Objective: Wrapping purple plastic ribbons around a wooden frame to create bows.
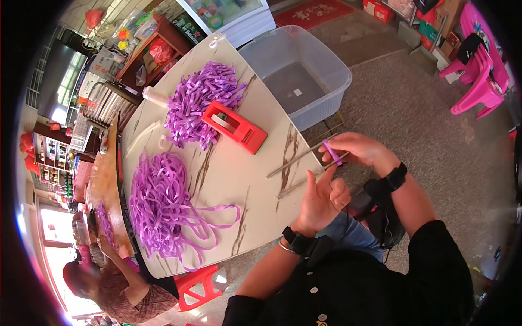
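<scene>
Two thin metal rods (294,163) reach out past the table's right edge. A short purple ribbon (332,153) lies across them near their outer ends. My right hand (359,148) pinches the ribbon there. Just below it, my left hand (324,202) has its thumb raised and apart and its index finger stretched toward the ribbon, while the other fingers curl; I see nothing in it. A red tape dispenser (250,136) sits on the table beside a heap of short folded purple ribbon pieces (198,100). Nearer lies a tangled pile of long purple ribbon (160,209).
The marble-patterned table (261,217) has a large clear plastic bin (334,100) at its far right side. A red stool (198,287) stands by the near edge. Another person (122,288) works at a wooden table on the left. Pink chairs (481,81) stand far right.
</scene>
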The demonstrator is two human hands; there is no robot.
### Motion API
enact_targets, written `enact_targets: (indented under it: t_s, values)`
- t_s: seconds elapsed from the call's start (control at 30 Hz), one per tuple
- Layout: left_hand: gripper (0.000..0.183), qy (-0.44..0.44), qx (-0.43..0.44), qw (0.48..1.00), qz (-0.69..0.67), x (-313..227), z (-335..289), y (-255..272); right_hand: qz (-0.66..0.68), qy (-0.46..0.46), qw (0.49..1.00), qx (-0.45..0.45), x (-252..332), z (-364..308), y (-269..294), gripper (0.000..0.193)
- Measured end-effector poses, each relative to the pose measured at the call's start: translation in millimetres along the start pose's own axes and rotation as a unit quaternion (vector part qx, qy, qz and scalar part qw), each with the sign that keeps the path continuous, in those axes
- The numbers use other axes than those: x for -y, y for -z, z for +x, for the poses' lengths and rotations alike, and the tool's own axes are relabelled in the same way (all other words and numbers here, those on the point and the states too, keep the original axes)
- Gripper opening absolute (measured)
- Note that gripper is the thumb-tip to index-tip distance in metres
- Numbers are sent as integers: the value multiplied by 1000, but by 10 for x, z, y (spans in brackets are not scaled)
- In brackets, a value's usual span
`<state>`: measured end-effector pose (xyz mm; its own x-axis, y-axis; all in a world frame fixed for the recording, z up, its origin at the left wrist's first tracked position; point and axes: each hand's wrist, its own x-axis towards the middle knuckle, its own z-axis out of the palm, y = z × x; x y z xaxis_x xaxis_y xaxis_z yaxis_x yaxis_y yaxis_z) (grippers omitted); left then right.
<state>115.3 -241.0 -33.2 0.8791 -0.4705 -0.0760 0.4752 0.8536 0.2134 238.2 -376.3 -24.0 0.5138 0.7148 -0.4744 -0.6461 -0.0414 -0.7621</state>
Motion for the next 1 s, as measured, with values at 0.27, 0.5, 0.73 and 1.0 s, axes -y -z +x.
enact_targets:
  t_s: [0.27,0.5,0.73,1.0]
  values:
    - [62,-8,-2,1000,-9,7,-15,-7,47,36,998,-33,-165,128,-24,26]
    - [63,-8,22,999,-22,7,-14,15,62,35,997,16,-192,146,16,30]
    - [63,-12,32,999,-18,8,-13,41,0,33,998,-59,-127,69,-69,32]
    - [67,-7,25,1000,-11,-4,-22,7,-15,28,997,-66,-137,87,-48,25]
